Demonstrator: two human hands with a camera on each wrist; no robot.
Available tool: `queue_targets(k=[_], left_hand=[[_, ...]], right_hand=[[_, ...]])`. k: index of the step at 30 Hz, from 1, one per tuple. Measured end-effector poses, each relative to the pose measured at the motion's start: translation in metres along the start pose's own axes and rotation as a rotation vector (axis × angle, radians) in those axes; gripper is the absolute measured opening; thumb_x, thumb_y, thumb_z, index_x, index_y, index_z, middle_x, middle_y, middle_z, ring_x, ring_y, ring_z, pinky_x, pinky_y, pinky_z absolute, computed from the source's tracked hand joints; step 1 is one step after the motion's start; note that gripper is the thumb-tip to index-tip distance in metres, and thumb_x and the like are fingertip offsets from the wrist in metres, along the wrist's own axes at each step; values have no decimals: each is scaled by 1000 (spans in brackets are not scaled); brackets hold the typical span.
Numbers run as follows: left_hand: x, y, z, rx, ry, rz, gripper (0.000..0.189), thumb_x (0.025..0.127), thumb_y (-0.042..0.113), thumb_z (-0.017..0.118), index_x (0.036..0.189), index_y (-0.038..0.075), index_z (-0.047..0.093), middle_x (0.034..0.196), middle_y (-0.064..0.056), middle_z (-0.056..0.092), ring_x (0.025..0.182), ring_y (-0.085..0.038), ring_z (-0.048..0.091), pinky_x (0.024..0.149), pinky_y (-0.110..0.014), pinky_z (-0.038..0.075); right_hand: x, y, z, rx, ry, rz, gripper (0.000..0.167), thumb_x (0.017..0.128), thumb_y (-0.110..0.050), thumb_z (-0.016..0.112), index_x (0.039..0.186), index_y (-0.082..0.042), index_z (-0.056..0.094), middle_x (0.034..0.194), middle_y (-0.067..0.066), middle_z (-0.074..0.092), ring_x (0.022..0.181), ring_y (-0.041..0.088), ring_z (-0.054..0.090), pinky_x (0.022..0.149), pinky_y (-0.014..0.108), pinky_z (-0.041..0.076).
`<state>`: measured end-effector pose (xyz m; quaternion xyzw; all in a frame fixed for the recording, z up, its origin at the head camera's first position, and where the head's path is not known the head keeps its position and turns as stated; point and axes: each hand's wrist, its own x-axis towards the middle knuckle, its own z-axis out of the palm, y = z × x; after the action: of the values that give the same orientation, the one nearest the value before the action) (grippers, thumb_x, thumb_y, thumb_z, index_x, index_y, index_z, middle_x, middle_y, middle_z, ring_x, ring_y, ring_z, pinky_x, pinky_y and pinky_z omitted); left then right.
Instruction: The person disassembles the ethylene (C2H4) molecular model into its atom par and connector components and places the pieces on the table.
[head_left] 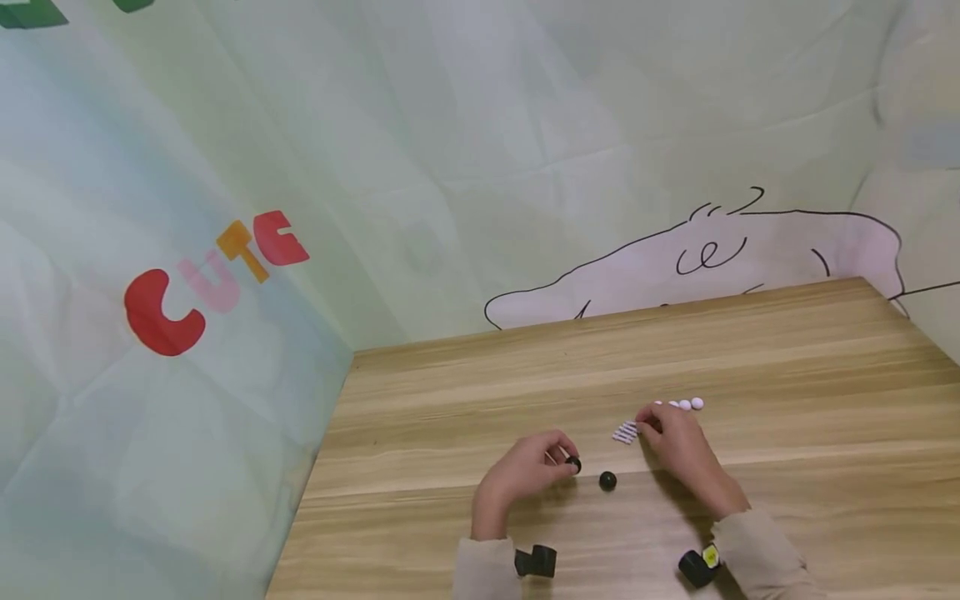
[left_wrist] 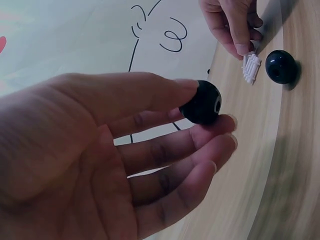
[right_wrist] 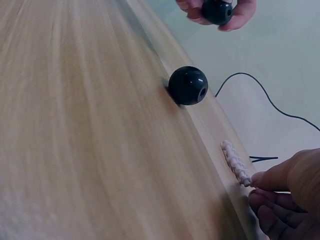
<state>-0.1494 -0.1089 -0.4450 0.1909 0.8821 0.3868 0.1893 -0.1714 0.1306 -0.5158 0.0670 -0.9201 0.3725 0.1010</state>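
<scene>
My left hand [head_left: 528, 463] pinches a black ball [left_wrist: 202, 103] between thumb and fingers, and a small hole shows in the ball's side. A second black ball [head_left: 607, 481], also with a hole, sits on the table between the two hands. Several thin white pegs [head_left: 625, 432] lie side by side in a short row beyond that ball. At the row's right end, my right hand [head_left: 678, 442] pinches one white peg with thumb and fingertips, which hide part of it. Just behind the right hand, several white round pieces [head_left: 697, 403] form a line, partly covered by the fingers.
The wood-grain table [head_left: 420, 408] reaches back to a printed cloth wall [head_left: 450, 208]. Black wrist cameras [head_left: 543, 561] are strapped at both sleeves, low over the table.
</scene>
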Motion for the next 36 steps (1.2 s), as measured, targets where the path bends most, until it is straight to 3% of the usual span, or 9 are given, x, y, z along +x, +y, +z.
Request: queue_targets(k=[9,17,22,36], left_hand=[[5,1,6,15,12,-42,12,88,13,68,97,8,64,83,-1,65,68,-5,55,60,-21,45],[7,-3,10,64,62,-16,13,88,13,68,100,9,65,75,2,57,59,-6,48,51,-20,41],[10,-4,13,84,89,-14,12,87,12,69,98,8,66,73,2,57,58,-5,48,52,-19,40],[15,-6,26,133,47,-80,10,86,13,70,93,8,65,75,2,60,63,-7,50,55,-20,40]], right_hand=[[-1,0,-3,-2,-3,-5,5,84,-1,66,88,-2,68,84,9,69,80,21,62,72,40,50],[-3,-2,-6,25,-14,18,10,85,-2,64,94,1,68,89,12,69,82,22,63,74,42,51],[-4,-4,-9,48,-13,23,13,86,-1,62,96,2,68,90,13,69,83,22,63,73,41,51],[-7,-9,-17,90,-40,62,17,89,-5,60,103,2,67,95,13,69,83,21,63,71,36,52]])
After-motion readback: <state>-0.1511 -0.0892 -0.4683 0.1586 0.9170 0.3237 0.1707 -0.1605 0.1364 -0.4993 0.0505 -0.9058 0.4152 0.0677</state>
